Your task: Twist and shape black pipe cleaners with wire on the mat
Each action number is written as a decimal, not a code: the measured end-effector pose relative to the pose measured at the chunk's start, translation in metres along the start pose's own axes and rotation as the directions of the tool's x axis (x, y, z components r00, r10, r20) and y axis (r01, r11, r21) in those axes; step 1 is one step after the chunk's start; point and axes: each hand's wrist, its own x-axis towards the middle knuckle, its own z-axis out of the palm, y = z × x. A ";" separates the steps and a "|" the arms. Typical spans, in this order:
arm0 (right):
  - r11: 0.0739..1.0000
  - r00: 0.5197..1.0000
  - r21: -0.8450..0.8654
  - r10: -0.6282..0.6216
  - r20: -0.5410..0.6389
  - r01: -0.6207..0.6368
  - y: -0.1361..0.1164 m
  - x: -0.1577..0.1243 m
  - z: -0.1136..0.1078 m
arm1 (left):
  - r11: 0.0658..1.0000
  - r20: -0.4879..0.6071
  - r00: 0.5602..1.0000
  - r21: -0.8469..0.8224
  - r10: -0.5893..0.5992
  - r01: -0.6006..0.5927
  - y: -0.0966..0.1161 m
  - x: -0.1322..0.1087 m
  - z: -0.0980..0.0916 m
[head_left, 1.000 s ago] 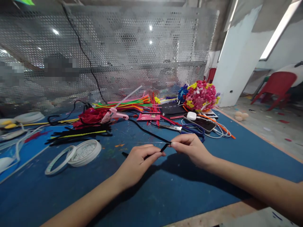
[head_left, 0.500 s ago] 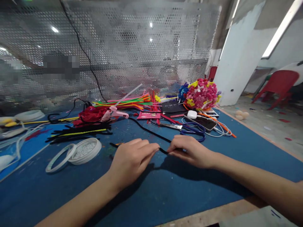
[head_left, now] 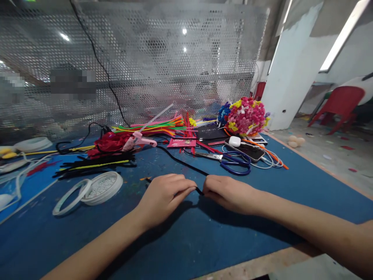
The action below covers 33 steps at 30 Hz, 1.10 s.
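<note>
Left hand (head_left: 166,196): thumb and fingertips pinched together on a black strip (head_left: 186,165). Right hand (head_left: 233,194): fingers curled closed on the same strip, close beside the left.

Black strip: thin, held just above the blue table (head_left: 163,252). Long axis of the far length runs diagonally, from beside the pink glue gun (head_left: 145,141) toward the wearer and rightward into the right hand. Short length between the hands slants down to the right; a loose tip shows past the left hand, pointing left. Whether these join inside the right hand cannot be told.

Changes: one second ago the short length rose toward the right hand; now it drops toward it. The right hand has come lower, its fingers more tucked in, and the handles of the scissors (head_left: 216,156) show clear of it.

Surroundings: left, round tub (head_left: 116,184) of small white pieces, white ring (head_left: 58,210) leaning on it, bundle of black stems (head_left: 96,162) behind. Beyond the scissors, phone (head_left: 252,151); farther back, pink flower ball (head_left: 247,116).
</note>
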 end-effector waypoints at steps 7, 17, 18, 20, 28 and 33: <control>0.939 1.000 0.343 -0.025 -0.006 0.026 -0.002 -0.001 -0.018 | 0.923 0.122 0.989 -0.363 -0.088 0.127 -0.007 0.007 -0.004; 0.435 0.934 0.900 0.335 -0.129 -0.032 -0.005 0.004 0.000 | 0.891 0.005 0.981 -0.418 -0.193 0.178 0.006 0.003 0.011; 0.461 0.908 0.886 0.388 -0.158 -0.043 -0.006 0.005 0.001 | 0.911 -0.021 0.982 -0.378 -0.185 0.164 0.009 0.002 0.013; 0.567 0.860 0.819 0.458 -0.226 -0.087 -0.009 0.005 0.002 | 0.951 -0.064 0.988 -0.288 -0.139 0.115 0.015 0.001 0.017; 0.998 0.942 -0.068 -0.006 -0.336 -0.018 -0.001 -0.001 0.007 | 0.984 -0.184 0.976 0.152 0.117 -0.090 0.022 -0.006 0.026; 0.978 0.975 -0.194 0.037 -0.220 -0.080 0.007 0.002 0.008 | 0.906 -0.170 0.965 0.407 0.199 -0.115 0.006 -0.006 0.031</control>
